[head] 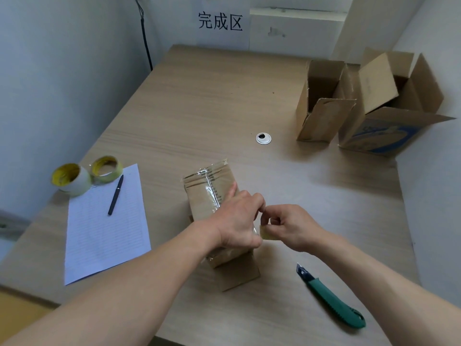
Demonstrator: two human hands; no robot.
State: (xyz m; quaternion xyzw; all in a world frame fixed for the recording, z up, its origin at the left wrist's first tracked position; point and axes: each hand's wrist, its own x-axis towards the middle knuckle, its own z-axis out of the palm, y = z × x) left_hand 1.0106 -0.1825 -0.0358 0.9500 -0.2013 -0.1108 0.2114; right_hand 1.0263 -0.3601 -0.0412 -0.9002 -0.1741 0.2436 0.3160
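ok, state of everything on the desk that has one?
small box: shut, taped along the seam, under left hand
tape end: pinched by right hand
knife: blade out, lying loose
plain far box: upright, flaps open
printed far box: upright, flaps open
pen: lying on sheet
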